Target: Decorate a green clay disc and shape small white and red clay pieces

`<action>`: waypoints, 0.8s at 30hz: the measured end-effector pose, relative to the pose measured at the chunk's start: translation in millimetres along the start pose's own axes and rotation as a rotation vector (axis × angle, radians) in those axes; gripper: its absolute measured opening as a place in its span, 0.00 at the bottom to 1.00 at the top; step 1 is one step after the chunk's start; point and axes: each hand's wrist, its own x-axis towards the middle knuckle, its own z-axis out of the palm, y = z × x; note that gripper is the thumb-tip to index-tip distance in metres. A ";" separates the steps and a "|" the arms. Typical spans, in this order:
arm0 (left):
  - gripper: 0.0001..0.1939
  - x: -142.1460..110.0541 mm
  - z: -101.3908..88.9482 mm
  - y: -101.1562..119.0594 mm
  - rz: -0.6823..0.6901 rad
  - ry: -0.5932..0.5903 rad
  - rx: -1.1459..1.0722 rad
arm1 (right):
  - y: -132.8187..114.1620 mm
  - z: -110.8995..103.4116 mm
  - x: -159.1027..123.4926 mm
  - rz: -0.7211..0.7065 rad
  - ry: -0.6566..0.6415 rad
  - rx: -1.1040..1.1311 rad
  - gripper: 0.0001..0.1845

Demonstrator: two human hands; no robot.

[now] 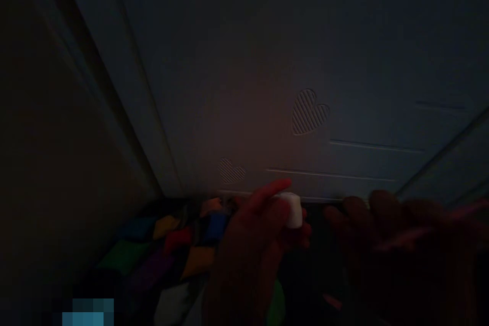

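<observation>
The view is very dark. My left hand (pixel 263 224), lit red at the fingers, is closed around a small white block (pixel 294 210) with rounded edges. Its thumb lies on the near side of the block, and the other fingers are behind and below. To the right, my right hand (pixel 367 224) is mostly in shadow, with its fingers bent. A thin pink strip (pixel 410 238) runs across it and seems to be held there; its exact kind is too dark to make out.
A pale upright panel (pixel 229 86) with striped heart reliefs (pixel 308 113) and raised lines stands in front. At its foot on the left lie several coloured pieces, among them a green one (pixel 124 255) and a blue one (pixel 216 226). A small pink scrap (pixel 332 301) lies below.
</observation>
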 end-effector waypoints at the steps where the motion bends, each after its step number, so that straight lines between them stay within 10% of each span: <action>1: 0.11 -0.2 -0.1 -0.4 -0.009 0.004 0.005 | 1.9 8.9 1.7 0.000 -0.007 0.097 0.22; 4: 0.08 0.8 -1.3 -1.0 -0.075 0.010 -0.017 | 8.1 23.2 4.7 0.127 -0.057 0.364 0.15; 19: 0.12 -5.1 12.4 8.9 -0.086 0.056 0.091 | 19.8 9.0 2.5 0.199 -0.183 0.238 0.04; 24: 0.04 -2.0 7.3 2.9 -0.047 0.036 0.166 | 17.4 22.1 -0.9 0.190 0.014 0.291 0.05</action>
